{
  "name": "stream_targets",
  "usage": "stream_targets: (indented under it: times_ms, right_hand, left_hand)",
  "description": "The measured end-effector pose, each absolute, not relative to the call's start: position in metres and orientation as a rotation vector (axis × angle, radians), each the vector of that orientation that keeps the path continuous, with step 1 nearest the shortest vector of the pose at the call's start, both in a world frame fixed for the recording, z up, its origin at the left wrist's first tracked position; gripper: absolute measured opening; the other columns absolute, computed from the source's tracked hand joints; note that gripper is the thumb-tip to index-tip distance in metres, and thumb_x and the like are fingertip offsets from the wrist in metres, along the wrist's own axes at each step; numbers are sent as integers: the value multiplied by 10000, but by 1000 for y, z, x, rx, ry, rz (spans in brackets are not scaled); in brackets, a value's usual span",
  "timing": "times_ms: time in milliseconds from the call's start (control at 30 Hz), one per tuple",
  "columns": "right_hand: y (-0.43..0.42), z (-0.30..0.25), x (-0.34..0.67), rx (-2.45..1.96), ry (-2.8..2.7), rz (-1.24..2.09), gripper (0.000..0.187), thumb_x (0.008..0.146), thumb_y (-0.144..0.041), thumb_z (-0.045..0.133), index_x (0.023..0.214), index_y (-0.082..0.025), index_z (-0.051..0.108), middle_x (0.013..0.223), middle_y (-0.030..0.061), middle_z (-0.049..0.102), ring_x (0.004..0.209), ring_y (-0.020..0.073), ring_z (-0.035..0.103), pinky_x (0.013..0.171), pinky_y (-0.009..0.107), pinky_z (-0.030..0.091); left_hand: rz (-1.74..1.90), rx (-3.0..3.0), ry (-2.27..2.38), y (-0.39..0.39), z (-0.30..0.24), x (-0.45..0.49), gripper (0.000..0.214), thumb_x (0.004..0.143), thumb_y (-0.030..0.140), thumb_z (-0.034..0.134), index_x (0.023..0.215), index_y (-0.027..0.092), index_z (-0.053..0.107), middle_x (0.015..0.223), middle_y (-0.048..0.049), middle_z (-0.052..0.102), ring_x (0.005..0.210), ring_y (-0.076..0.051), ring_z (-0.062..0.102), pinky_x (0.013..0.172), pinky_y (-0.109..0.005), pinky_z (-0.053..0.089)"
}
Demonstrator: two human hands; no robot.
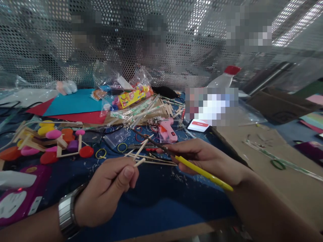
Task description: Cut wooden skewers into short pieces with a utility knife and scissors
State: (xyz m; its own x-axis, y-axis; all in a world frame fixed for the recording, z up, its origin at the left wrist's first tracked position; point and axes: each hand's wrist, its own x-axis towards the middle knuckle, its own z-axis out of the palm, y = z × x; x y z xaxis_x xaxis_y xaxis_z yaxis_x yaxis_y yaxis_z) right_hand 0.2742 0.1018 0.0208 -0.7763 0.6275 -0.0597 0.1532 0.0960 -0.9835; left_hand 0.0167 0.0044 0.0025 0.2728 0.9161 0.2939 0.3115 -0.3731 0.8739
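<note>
My left hand [111, 188], wearing a metal watch, pinches thin wooden sticks [140, 149] between thumb and fingers. One stick slants up towards the right. My right hand [204, 158] grips a tool with a yellow handle [202, 172] and a long dark blade, which looks like scissors seen edge-on. The blade's narrow end reaches left, close to the upright stick; I cannot tell whether they touch. Behind my hands, more thin sticks [161, 162] lie on the blue table [161, 208]. A pink glue gun [167, 130] rests just beyond them.
At the left are wooden stick frames with colourful pieces [68, 144] and a purple box [22, 195]. Farther back lie coloured sheets [73, 104], a yellow packet [132, 96] and wrapped sticks [141, 111]. A lit phone [199, 125] and cardboard [272, 158] are at the right.
</note>
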Motion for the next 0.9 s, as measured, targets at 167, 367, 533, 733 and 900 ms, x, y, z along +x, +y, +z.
stream_targets:
  times_ms: [167,367,533,733,900]
  right_hand:
    - [100,19,272,-871,-1985,1620,465,778,-380,816,1222,-246,778,962,39,746,769,142,628,678,228,562]
    - [98,17,268,-901,-2070,1563,479,811,-415,766,1233,-190,768,888,34,764,706,145,655,670,244,577]
    - [97,20,269,-891,-2150,1328,475,817,-418,748,1221,-168,760,925,64,771,783,182,679,699,260,576]
    - [92,19,267,-761,-2306,1234,447,828,-315,724,1244,-152,737,815,51,700,652,138,577,559,219,501]
    - [92,17,263,-628,-2352,1245,404,842,-253,737,1234,-157,733,878,53,673,661,115,559,553,199,467]
  left_hand:
    - [1090,1873,1124,5,5,18,418,1077,363,378,746,205,579,746,0,536,678,-126,517,629,-256,450]
    - [1034,1957,1292,5,1,20,367,1069,304,402,754,201,558,787,6,536,711,-118,538,650,-247,447]
    - [1072,2042,1242,3,2,20,356,1064,262,410,726,197,505,685,35,508,642,-95,488,592,-221,393]
    - [1082,2074,1129,2,7,19,364,1055,249,392,700,200,460,649,35,476,605,-101,474,571,-233,392]
    - [1054,2103,1091,0,9,18,359,1043,228,400,687,205,442,600,44,476,585,-103,485,585,-237,400]
